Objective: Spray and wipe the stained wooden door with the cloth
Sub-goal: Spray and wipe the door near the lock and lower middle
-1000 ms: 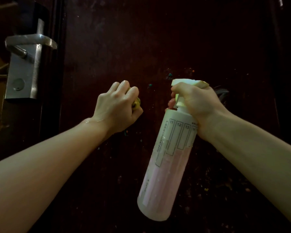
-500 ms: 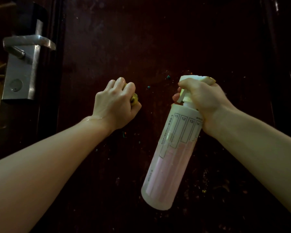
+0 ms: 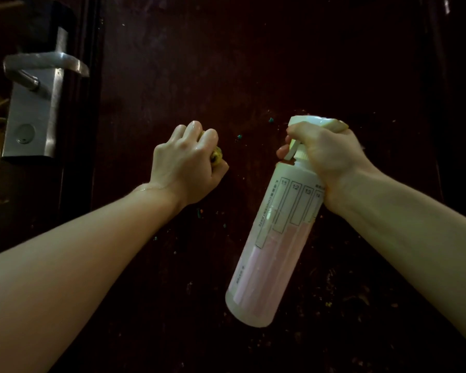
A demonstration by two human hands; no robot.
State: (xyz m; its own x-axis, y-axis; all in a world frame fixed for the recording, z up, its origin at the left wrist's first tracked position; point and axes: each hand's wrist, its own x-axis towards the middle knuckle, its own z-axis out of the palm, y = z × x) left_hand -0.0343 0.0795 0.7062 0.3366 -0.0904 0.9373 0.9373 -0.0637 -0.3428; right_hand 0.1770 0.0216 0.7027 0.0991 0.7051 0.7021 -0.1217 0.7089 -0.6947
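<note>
Dark, glossy wooden door (image 3: 253, 63) fills the frame, flecked with teal and yellowish crumbs at centre. Left hand (image 3: 184, 168) balls a yellow cloth (image 3: 216, 156) against it; right hand (image 3: 326, 154) grips the cylindrical pink-filled spray bottle (image 3: 275, 246), risen slightly since before. Brushed-metal lever handle (image 3: 33, 103) upper left; open panel above.
</note>
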